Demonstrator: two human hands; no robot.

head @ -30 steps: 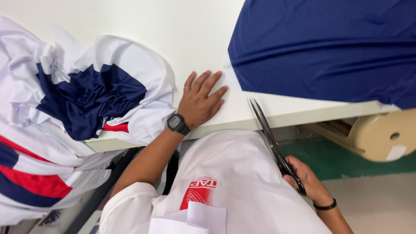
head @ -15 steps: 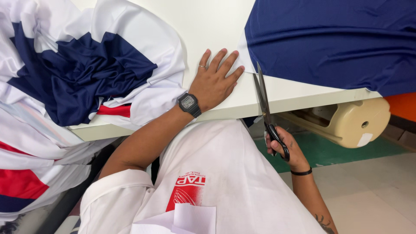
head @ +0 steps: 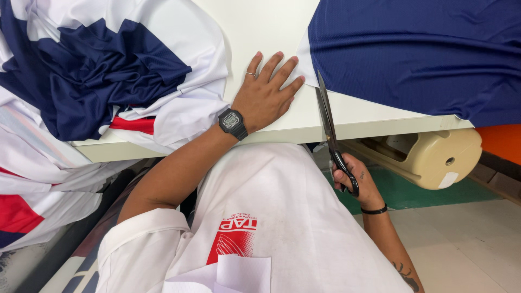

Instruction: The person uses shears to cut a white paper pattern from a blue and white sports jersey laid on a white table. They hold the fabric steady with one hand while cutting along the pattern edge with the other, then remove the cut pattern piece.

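My left hand (head: 266, 92) lies flat, palm down, fingers apart, on the white table (head: 347, 116) near its front edge; a dark digital watch sits on the wrist. Its fingertips touch the white corner of a navy blue fabric (head: 418, 54) spread at the right. My right hand (head: 353, 182) is below the table edge, closed around the black handles of long scissors (head: 327, 122). The blades point up and away, with the tips at the near edge of the navy fabric.
A heap of white, navy and red cloth (head: 108, 76) covers the table's left side and hangs over its edge. A beige plastic stool (head: 434, 157) lies on its side under the table at right, above green and pale floor.
The view has shifted closer to the table. The scissors have risen so their tips now reach the navy fabric's edge. My left hand has stayed flat on the table.
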